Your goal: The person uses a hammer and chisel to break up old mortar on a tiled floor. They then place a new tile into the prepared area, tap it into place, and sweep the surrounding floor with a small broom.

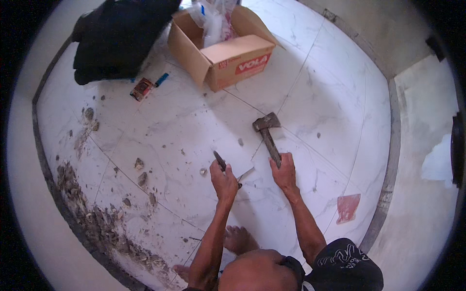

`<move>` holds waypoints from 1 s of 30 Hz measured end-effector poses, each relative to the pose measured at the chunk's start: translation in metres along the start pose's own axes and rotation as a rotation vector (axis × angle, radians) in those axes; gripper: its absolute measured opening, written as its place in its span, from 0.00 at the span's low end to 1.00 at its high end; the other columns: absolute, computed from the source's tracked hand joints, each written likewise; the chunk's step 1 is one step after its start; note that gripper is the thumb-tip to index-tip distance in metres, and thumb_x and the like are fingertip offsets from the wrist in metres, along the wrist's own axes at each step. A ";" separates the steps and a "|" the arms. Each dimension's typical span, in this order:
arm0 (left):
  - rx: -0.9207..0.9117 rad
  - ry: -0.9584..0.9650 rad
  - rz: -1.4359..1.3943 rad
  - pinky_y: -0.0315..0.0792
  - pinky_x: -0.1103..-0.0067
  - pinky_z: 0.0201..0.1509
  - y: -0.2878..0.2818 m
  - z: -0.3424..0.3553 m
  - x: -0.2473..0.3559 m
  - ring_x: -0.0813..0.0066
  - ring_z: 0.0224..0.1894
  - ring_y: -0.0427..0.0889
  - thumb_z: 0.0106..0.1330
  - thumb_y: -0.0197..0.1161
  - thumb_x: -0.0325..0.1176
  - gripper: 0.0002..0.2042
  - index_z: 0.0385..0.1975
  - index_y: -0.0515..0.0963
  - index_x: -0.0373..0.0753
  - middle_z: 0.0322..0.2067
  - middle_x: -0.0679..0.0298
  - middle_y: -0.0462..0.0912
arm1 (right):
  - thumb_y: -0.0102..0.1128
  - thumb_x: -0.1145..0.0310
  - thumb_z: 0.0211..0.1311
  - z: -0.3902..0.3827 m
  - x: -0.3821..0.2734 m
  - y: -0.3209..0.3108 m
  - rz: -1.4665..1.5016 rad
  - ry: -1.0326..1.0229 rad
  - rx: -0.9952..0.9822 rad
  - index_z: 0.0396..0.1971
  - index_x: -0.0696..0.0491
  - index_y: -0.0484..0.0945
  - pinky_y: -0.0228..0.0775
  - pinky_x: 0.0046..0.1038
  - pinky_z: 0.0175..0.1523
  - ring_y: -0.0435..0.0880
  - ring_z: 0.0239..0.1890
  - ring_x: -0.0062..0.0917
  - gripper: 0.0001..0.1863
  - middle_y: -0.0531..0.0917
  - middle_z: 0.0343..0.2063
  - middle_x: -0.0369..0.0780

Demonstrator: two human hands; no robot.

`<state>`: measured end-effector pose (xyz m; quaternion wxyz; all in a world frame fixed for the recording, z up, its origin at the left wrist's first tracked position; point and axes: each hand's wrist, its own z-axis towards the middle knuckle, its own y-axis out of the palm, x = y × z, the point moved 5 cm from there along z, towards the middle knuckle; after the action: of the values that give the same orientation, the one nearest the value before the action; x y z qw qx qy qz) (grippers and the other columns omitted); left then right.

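Note:
My right hand (285, 175) is closed around the lower handle of a hatchet (268, 136). Its dark metal head points away from me, over the white tiles. To the left of it, my left hand (224, 182) grips a short, dark, chisel-like bar (219, 160). One end of the bar sticks out past the fingers; the palm hides its middle. A thin grey strip (246, 173) shows on the floor just right of the left hand. The two hands are apart, and the hatchet head does not touch the bar.
Rubble (107, 225) lines the left wall, with loose chunks (141, 177) scattered inward. An open cardboard box (242, 63) holding plastic bags stands at the far side, beside a black cloth-like item (121, 41). A small packet (142, 89), a blue lighter-like object (161, 79) and a reddish piece (348, 208) lie on the tiles.

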<state>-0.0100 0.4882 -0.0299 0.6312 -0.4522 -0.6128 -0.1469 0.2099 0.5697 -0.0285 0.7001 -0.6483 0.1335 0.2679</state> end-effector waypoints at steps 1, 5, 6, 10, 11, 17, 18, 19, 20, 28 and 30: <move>-0.052 -0.049 -0.028 0.68 0.67 0.53 0.006 0.000 0.003 0.55 0.45 0.76 0.65 0.57 0.26 0.14 0.47 0.69 0.27 0.43 0.49 0.74 | 0.63 0.64 0.59 -0.003 0.009 -0.005 0.007 0.039 0.028 0.36 0.61 0.74 0.67 0.41 0.44 0.74 0.38 0.44 0.15 0.73 0.34 0.49; -0.153 -0.070 -0.103 0.69 0.67 0.51 0.030 0.007 0.009 0.56 0.42 0.77 0.65 0.57 0.26 0.15 0.49 0.70 0.28 0.39 0.51 0.77 | 0.64 0.63 0.59 -0.003 0.019 -0.007 -0.019 0.107 0.081 0.36 0.60 0.74 0.67 0.41 0.45 0.73 0.39 0.43 0.16 0.73 0.34 0.48; -0.181 -0.053 -0.099 0.69 0.67 0.51 0.038 0.008 0.013 0.56 0.42 0.77 0.65 0.57 0.26 0.15 0.49 0.70 0.28 0.40 0.51 0.77 | 0.64 0.63 0.59 -0.003 0.021 -0.010 -0.039 0.105 0.103 0.36 0.60 0.74 0.67 0.41 0.45 0.73 0.39 0.43 0.16 0.73 0.34 0.48; -0.219 0.030 -0.073 0.68 0.67 0.52 0.077 0.013 0.012 0.55 0.44 0.76 0.65 0.58 0.28 0.16 0.50 0.70 0.27 0.41 0.50 0.76 | 0.60 0.59 0.61 -0.001 0.047 -0.018 -0.144 0.163 0.081 0.41 0.61 0.73 0.67 0.45 0.48 0.72 0.46 0.45 0.20 0.73 0.39 0.49; -0.233 0.017 -0.096 0.68 0.67 0.53 0.087 0.010 0.012 0.55 0.45 0.75 0.65 0.58 0.28 0.16 0.50 0.70 0.27 0.42 0.49 0.75 | 0.60 0.58 0.61 0.001 0.056 -0.022 -0.160 0.134 0.121 0.42 0.61 0.73 0.67 0.46 0.48 0.72 0.46 0.45 0.20 0.73 0.39 0.49; -0.160 -0.014 0.067 0.67 0.65 0.55 0.092 -0.003 0.003 0.51 0.48 0.72 0.65 0.57 0.29 0.18 0.51 0.68 0.24 0.45 0.45 0.69 | 0.65 0.60 0.59 -0.019 0.088 -0.044 -0.170 0.175 0.168 0.44 0.61 0.76 0.68 0.40 0.49 0.74 0.43 0.42 0.21 0.76 0.38 0.48; -0.168 -0.014 0.132 0.67 0.64 0.55 0.094 -0.005 0.003 0.50 0.48 0.72 0.65 0.57 0.28 0.19 0.52 0.67 0.24 0.45 0.45 0.69 | 0.65 0.60 0.59 -0.022 0.091 -0.047 -0.151 0.183 0.165 0.44 0.61 0.76 0.68 0.39 0.50 0.74 0.44 0.42 0.21 0.76 0.39 0.48; -0.169 0.024 0.158 0.66 0.64 0.55 0.097 -0.008 0.007 0.49 0.49 0.71 0.64 0.57 0.28 0.20 0.53 0.66 0.24 0.45 0.45 0.69 | 0.65 0.60 0.60 -0.027 0.097 -0.055 -0.127 0.202 0.201 0.44 0.61 0.76 0.67 0.38 0.51 0.74 0.45 0.42 0.20 0.76 0.40 0.48; -0.164 0.062 0.193 0.66 0.63 0.55 0.096 -0.007 0.008 0.49 0.49 0.71 0.64 0.57 0.28 0.21 0.55 0.65 0.23 0.45 0.44 0.69 | 0.64 0.60 0.60 -0.034 0.105 -0.062 -0.093 0.221 0.232 0.45 0.61 0.76 0.67 0.37 0.52 0.74 0.47 0.42 0.20 0.77 0.41 0.48; -0.128 0.149 0.264 0.66 0.61 0.55 0.105 -0.013 0.024 0.43 0.50 0.69 0.63 0.57 0.27 0.28 0.62 0.58 0.25 0.48 0.41 0.65 | 0.62 0.25 0.37 -0.218 0.332 -0.211 -0.668 1.728 0.394 0.69 0.57 0.47 0.49 0.59 0.67 0.59 0.64 0.55 0.67 0.56 0.66 0.55; -0.158 0.078 0.262 0.66 0.60 0.55 0.095 -0.003 0.018 0.44 0.53 0.67 0.64 0.58 0.29 0.30 0.64 0.55 0.26 0.51 0.42 0.62 | 0.64 0.28 0.41 -0.229 0.327 -0.196 -0.235 1.744 0.261 0.63 0.58 0.60 0.63 0.56 0.55 0.69 0.57 0.52 0.58 0.68 0.58 0.52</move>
<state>0.0658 0.5440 -0.0503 0.6308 -0.5705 -0.5101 -0.1284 0.6231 0.4080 -0.0678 0.4409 -0.5461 0.5810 -0.4120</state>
